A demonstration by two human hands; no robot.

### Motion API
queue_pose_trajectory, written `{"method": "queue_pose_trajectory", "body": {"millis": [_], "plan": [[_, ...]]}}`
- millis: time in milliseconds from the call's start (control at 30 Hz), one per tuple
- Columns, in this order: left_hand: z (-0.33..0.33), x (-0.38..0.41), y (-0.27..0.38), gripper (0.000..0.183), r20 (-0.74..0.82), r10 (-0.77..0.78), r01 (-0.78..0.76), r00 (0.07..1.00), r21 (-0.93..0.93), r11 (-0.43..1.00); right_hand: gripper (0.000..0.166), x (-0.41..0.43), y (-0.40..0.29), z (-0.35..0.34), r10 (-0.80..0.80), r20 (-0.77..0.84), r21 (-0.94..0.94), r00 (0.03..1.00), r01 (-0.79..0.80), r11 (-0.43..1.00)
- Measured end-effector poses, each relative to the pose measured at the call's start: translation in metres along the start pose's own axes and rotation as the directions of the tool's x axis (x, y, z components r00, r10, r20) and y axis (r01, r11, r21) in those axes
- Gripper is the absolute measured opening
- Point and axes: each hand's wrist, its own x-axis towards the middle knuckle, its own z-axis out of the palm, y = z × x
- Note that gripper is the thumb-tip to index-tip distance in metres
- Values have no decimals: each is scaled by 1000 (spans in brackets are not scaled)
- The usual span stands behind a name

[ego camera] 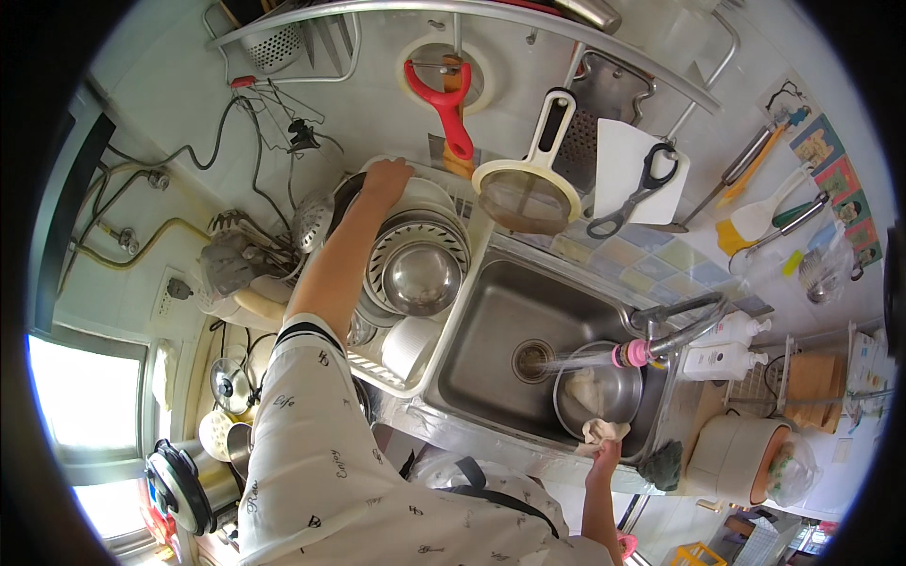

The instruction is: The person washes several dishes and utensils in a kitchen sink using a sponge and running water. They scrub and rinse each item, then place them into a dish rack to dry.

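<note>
At the back of the white dish rack [414, 388], my left hand [386, 182] reaches over the stacked dishes, touching or gripping something near a white plate [432, 192]; its fingertips are partly hidden. Metal bowls [422, 277] and a white ribbed bowl [409, 348] sit in the rack. My right hand [604, 456] grips a pale crumpled cloth [601, 433] over the near edge of the steel sink [481, 354]. A round metal basin [630, 396] in the sink holds something pale and wet. Water runs from the faucet's pink nozzle [630, 353] across the basin towards the drain [534, 360].
A strainer [527, 198], a red peeler [446, 106] and black-handled scissors [637, 191] hang above. White pump bottles [722, 361] stand right of the faucet. A utensil holder [244, 283] is left of the rack. A dark green bundle [662, 465] lies by the sink's near right corner.
</note>
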Motion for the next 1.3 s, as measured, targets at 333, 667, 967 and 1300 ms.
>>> {"method": "queue_pose_trajectory", "body": {"millis": [333, 667, 967, 1300], "plan": [[-44, -6, 11, 26, 83, -79, 86, 993, -83, 993, 43, 1, 3, 2, -18, 48, 16, 999, 17, 1000], [-80, -38, 20, 50, -37, 154, -151, 987, 65, 986, 42, 1, 0, -5, -43, 92, 60, 995, 38, 998], [-85, -65, 28, 60, -204, 254, -186, 945, 302, 935, 44, -1, -5, -4, -5, 83, 29, 997, 2, 1000], [-93, -79, 29, 58, -445, 288, -155, 848, 311, 938, 46, 12, 2, -17, -1, 108, 22, 994, -1, 1000]]}}
